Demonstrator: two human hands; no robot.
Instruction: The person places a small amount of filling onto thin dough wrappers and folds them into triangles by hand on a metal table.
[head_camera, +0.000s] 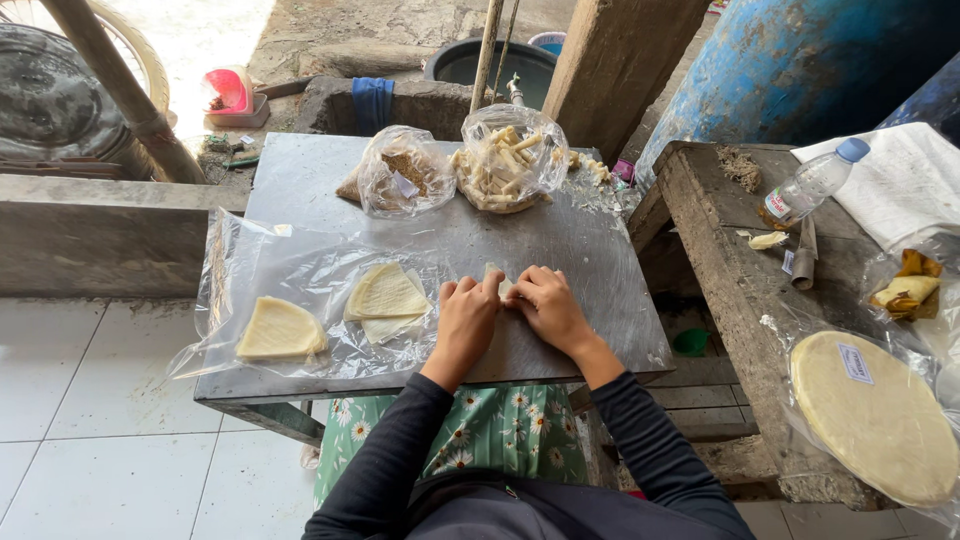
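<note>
Both hands pinch a pale wrapper; filling bags stand behind, wrappers left.

Two knotted clear bags at the table's back; labelled bottle right.

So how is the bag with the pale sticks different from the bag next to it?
The right bag holds pale cream sticks piled every way; the left bag holds something brown and crumbly. The right bag gapes open at the top and looks fuller, while the left bag looks gathered shut and sits lower. Both are clear plastic and stand side by side at the far edge of the metal table.
</note>
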